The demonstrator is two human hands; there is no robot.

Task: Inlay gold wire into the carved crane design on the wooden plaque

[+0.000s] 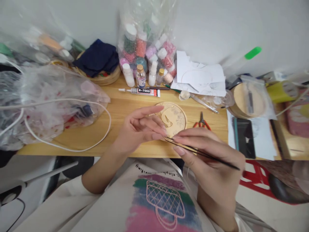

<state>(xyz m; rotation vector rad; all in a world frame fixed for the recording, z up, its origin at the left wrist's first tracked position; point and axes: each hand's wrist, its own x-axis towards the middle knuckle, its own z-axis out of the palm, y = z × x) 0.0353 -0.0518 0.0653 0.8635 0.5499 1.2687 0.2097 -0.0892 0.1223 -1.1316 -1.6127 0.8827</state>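
Note:
My right hand (210, 154) grips black tweezers (205, 154) between thumb and fingers, their points reaching left to the fingertips of my other hand. My left hand (145, 129) has its thumb and a bent finger pressed together at those points, with the index finger stretched out above. Anything pinched there is too small to make out. Just behind both hands lies a round wooden disc (180, 119) bearing a gold bird-like outline and a faint drawn pattern at its right. My left fingers cover part of its left side.
Orange-handled pliers (201, 122) lie right of the disc. A B-7000 glue tube (145, 92) and small bottles (141, 76) stand behind, before bagged jars (141, 45). A white cable (109, 122) loops at left. A phone (245, 138) rests on paper at right.

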